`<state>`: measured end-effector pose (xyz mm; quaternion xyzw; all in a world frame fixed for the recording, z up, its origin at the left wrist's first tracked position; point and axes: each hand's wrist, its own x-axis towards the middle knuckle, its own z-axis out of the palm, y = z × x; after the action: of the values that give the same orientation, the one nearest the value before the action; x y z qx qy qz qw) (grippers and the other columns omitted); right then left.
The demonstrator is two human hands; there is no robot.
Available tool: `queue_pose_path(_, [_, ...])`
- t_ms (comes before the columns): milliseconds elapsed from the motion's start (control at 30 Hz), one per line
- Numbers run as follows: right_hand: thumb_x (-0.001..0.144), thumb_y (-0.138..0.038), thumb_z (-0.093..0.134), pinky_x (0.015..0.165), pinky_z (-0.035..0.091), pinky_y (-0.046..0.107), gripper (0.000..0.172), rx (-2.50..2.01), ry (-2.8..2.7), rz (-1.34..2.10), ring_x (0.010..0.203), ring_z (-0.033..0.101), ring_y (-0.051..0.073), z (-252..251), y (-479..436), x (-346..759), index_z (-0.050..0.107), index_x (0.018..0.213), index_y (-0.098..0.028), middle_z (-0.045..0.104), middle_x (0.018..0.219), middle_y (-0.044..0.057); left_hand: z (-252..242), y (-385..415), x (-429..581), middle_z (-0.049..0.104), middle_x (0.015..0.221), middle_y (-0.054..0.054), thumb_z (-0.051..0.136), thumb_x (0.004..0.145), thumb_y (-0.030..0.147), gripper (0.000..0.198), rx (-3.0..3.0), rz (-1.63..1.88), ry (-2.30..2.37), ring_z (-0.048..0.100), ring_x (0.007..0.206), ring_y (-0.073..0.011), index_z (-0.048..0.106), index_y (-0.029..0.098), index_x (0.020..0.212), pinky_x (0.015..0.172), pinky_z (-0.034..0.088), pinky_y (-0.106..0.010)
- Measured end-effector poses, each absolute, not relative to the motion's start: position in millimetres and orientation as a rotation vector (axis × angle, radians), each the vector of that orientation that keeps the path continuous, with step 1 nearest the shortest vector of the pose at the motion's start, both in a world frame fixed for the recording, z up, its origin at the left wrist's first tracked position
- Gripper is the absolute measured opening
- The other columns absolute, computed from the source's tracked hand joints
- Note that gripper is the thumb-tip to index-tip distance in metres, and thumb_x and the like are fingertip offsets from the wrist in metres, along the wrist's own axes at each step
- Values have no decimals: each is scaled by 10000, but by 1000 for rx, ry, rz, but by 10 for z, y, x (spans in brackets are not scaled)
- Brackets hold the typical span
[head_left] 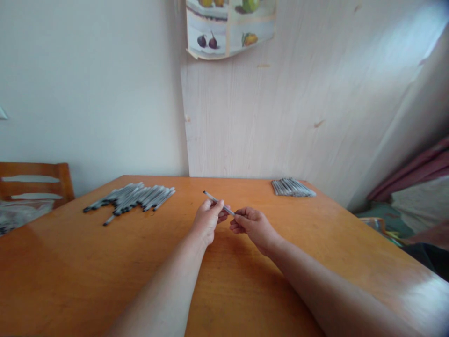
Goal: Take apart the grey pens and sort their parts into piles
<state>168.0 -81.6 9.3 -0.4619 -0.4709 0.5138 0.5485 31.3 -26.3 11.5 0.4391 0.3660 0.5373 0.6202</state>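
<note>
Above the middle of the wooden table (pixel 147 276), a slim pen (pixel 228 210) with a grey-white barrel and a dark far end is held slanting between both hands. My left hand (pixel 207 218) is closed around its barrel, thumb on top. The fingers of my right hand (pixel 250 224) pinch the near, lower right end, so that tip is partly hidden. To the left lies a loose pile of similar pens (pixel 131 195) with black ends. A neater bundle of pens (pixel 292 187) rests at the back right.
A wooden chair (pixel 63 180) stands beyond the table's left edge. Behind the table rises a wall with a fruit picture sheet (pixel 228 28) on it. Past the right edge are cloth piles (pixel 423 201) and other items I cannot make out.
</note>
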Motion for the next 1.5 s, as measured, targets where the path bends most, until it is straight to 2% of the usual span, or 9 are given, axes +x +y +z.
queue_pose_path(600, [790,-257,622,590,528,252,122,-1123,-1138,1124,598,617,113,135,-852,1629,543,817,-167,638,660,16,135,-321,314,695,824,-65,703,775,300,245,875,1195,743,677,708,-145,503,188,859,675,515,-267])
queue_pose_path(1500, [811,-252,546,614,540,281,93,-1142,-1216,994,616,631,130,113,-855,1629,537,848,-167,640,696,16,185,-387,365,692,833,-56,683,788,282,227,871,1235,736,668,701,-135,491,185,862,667,516,-258])
